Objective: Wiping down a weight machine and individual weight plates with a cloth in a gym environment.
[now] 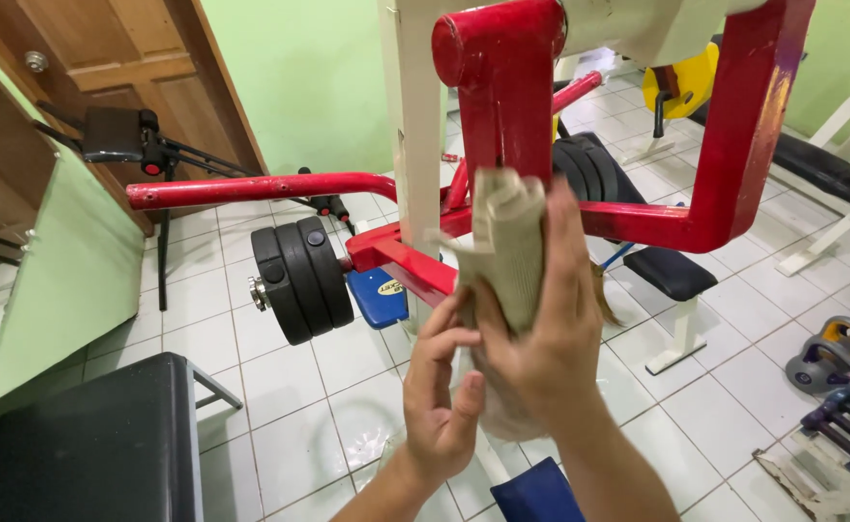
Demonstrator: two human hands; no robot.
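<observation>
My one head view looks forward and down, close over the red machine frame (502, 87), tiled floor (280, 387) beyond.

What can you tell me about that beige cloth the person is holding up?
The cloth is beige and looks like ribbed, woven fabric, worn and a little frayed at the edge. It is folded or bunched into a thick upright wad, held in front of the red frame of a gym machine. The right hand wraps around its side and back; the left hand pinches its lower part from the front. Its bottom end is hidden behind the hands.
</observation>
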